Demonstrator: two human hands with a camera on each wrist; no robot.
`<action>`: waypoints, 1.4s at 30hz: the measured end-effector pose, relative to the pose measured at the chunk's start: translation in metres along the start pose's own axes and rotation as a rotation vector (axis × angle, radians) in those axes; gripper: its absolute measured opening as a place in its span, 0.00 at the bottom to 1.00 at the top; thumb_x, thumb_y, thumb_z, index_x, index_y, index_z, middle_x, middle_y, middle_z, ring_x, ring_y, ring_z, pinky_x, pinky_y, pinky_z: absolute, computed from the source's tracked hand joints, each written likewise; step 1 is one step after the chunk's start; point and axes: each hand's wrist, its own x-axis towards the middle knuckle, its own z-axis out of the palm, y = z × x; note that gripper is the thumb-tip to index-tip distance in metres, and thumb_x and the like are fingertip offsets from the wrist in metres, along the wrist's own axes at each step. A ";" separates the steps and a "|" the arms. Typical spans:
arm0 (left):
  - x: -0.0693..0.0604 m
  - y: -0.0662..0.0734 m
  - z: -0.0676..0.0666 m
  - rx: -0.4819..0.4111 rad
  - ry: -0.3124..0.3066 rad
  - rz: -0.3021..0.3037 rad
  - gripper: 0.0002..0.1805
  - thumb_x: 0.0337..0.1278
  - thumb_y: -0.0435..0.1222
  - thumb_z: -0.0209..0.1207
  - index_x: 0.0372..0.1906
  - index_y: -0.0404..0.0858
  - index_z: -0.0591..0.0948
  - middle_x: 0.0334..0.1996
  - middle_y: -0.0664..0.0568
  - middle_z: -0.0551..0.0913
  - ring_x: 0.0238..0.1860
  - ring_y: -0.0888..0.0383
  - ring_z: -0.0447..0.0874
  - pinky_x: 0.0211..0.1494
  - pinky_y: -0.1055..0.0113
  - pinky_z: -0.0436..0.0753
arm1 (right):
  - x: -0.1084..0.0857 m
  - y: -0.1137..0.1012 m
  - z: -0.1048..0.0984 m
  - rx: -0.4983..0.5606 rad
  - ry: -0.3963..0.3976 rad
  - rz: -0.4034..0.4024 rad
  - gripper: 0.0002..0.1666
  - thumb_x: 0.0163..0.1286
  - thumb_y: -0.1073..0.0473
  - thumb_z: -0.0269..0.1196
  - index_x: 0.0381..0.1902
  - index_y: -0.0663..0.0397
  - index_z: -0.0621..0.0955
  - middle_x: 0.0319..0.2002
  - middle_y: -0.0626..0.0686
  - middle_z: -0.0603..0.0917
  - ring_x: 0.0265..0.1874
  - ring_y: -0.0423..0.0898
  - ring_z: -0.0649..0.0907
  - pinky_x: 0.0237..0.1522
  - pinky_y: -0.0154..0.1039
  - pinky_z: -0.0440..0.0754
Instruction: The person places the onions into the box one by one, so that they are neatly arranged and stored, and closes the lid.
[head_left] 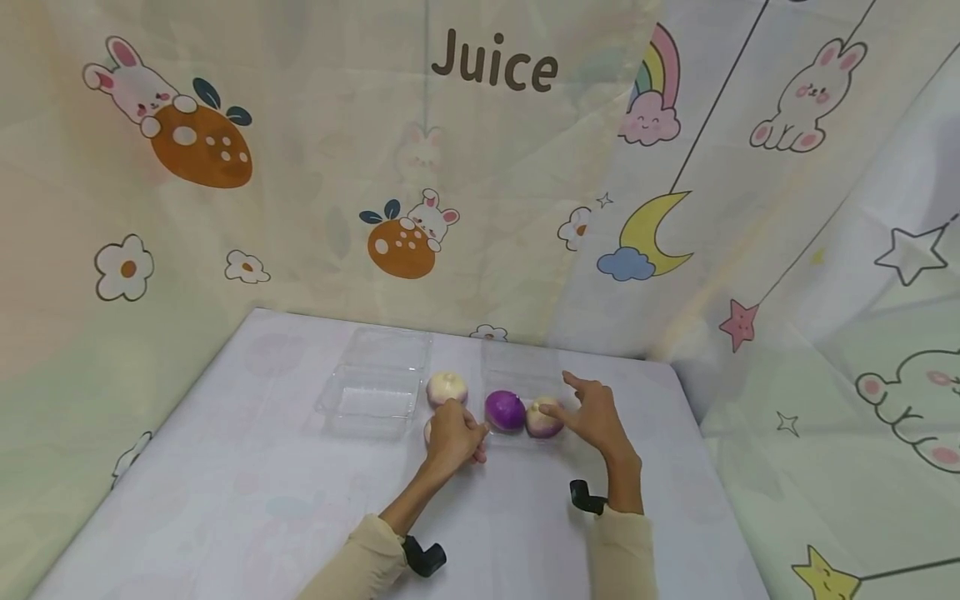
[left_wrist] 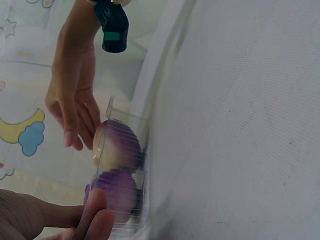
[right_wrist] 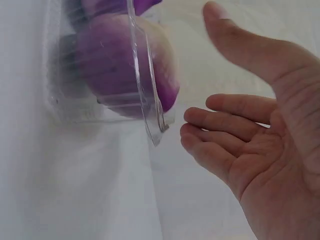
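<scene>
A shiny purple, round turnip-like vegetable (head_left: 506, 412) sits in an open box of clear, thin plastic (head_left: 519, 363). Right beside it, in the same box, sits a round vegetable with a cream top and purple sides (head_left: 543, 427). The right hand (head_left: 602, 421) is open next to this box, its thumb spread away from its fingers. The left hand (head_left: 453, 437) has bent fingers by the box's left edge; I cannot tell if they pinch anything. Behind that hand are two more cream-topped vegetables (head_left: 447, 388), one mostly hidden. Left of those is another open clear plastic box (head_left: 378, 402). All this is on a white table (head_left: 262, 500). My guess is that the vegetables are being settled into the box, which calls for soft, careful fingers.
</scene>
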 end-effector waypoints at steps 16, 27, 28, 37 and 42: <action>0.001 -0.001 -0.001 0.008 0.005 0.016 0.13 0.64 0.25 0.71 0.23 0.27 0.84 0.15 0.41 0.87 0.11 0.55 0.87 0.16 0.63 0.88 | 0.033 0.032 0.010 0.244 0.030 0.212 0.44 0.87 0.38 0.55 0.79 0.71 0.69 0.75 0.69 0.76 0.75 0.68 0.78 0.80 0.62 0.76; 0.000 -0.001 0.000 0.009 0.011 -0.007 0.13 0.64 0.25 0.72 0.23 0.28 0.84 0.13 0.47 0.86 0.10 0.58 0.86 0.16 0.63 0.89 | 0.049 0.036 0.019 0.641 -0.045 0.406 0.44 0.91 0.41 0.48 0.80 0.78 0.63 0.78 0.73 0.70 0.80 0.69 0.71 0.84 0.59 0.70; 0.000 0.000 0.001 0.009 0.011 -0.012 0.13 0.64 0.26 0.72 0.23 0.28 0.84 0.13 0.47 0.86 0.10 0.58 0.86 0.17 0.62 0.89 | 0.049 0.037 0.019 0.662 -0.049 0.415 0.44 0.91 0.41 0.48 0.80 0.78 0.62 0.79 0.73 0.69 0.80 0.69 0.71 0.84 0.59 0.70; -0.001 0.000 0.003 0.028 0.009 -0.039 0.14 0.65 0.26 0.72 0.23 0.30 0.83 0.12 0.49 0.85 0.11 0.58 0.86 0.18 0.62 0.89 | 0.048 0.041 0.023 0.784 -0.064 0.412 0.43 0.92 0.44 0.45 0.82 0.78 0.58 0.79 0.75 0.67 0.80 0.68 0.71 0.81 0.54 0.73; 0.000 0.000 0.002 0.026 0.010 -0.034 0.13 0.64 0.26 0.72 0.23 0.29 0.84 0.12 0.49 0.85 0.10 0.59 0.85 0.18 0.61 0.90 | 0.051 0.044 0.025 0.787 -0.057 0.425 0.42 0.92 0.43 0.44 0.83 0.76 0.59 0.80 0.72 0.68 0.80 0.66 0.72 0.80 0.51 0.75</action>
